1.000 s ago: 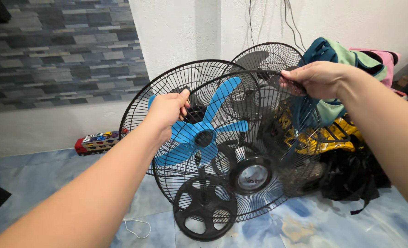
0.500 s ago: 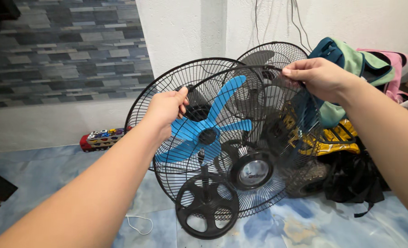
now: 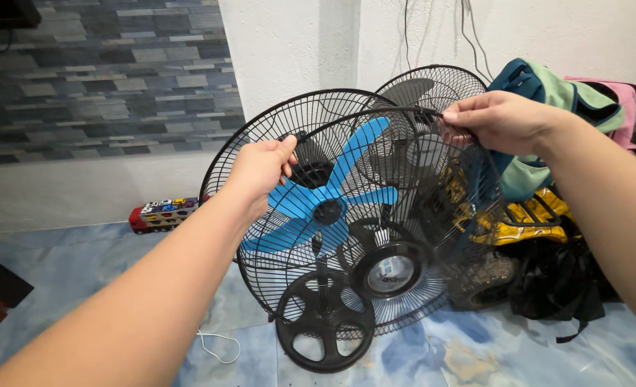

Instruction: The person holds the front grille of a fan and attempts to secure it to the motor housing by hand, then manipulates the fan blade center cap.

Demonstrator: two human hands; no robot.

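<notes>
left of the black wire fan guard [image 3: 404, 215], a red toy truck [image 3: 161, 213] lies by the wall. the left hand [image 3: 260, 168] pinches the guard's left rim in a tight grip; blue plastic fan blades [image 3: 325, 204] sit behind it. the right hand [image 3: 500, 120] clasps its top right rim.

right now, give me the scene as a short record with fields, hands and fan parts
left hand: grips the rim of the front grille
right hand: grips the same grille's top edge
front grille: black wire, tilted, held in front of the blades
blades: blue, on the black fan
base: round black fan base on the floor
behind: second fan, clothes pile
left of fan: toy truck
</notes>
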